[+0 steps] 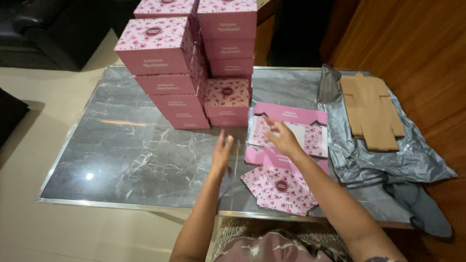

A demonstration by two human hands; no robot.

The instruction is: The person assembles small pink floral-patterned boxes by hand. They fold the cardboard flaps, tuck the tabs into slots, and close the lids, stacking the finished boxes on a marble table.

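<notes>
A flat, unfolded pink floral carton (pixel 286 160) lies on the grey marble table (pixel 131 150). My right hand (pixel 284 138) hovers over its upper half, fingers spread and slightly blurred, holding nothing. My left hand (pixel 222 153) is just left of the carton above the table, fingers apart and empty. Stacks of assembled pink floral boxes (pixel 191 63) stand at the far middle of the table, a single low box (pixel 227 99) nearest my hands.
A pile of brown flat cardboard blanks (pixel 371 109) rests on crumpled silver plastic wrap (pixel 388 160) at the right. A black sofa (pixel 43 24) stands at far left on the cream floor. Wooden panelling runs along the right.
</notes>
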